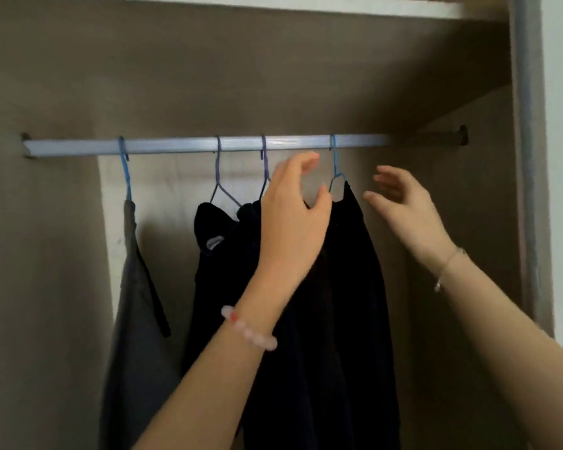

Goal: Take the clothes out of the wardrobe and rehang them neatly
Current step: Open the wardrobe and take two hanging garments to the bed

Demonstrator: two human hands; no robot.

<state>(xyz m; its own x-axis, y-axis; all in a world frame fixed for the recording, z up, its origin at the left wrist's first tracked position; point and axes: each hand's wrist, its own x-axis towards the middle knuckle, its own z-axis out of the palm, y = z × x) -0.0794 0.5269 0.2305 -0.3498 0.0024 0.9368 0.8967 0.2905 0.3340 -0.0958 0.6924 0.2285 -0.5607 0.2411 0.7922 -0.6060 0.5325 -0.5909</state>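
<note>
The left hand and right hand hover open and empty, flanking the blue hanger, whose limp, light black garment probably lifts best by the stiff hook.

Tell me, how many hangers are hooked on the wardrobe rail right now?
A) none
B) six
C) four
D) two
C: four hooks sit over the rail: the left blue hanger, the first purple hanger, the second purple hanger and the right blue hanger.
</note>
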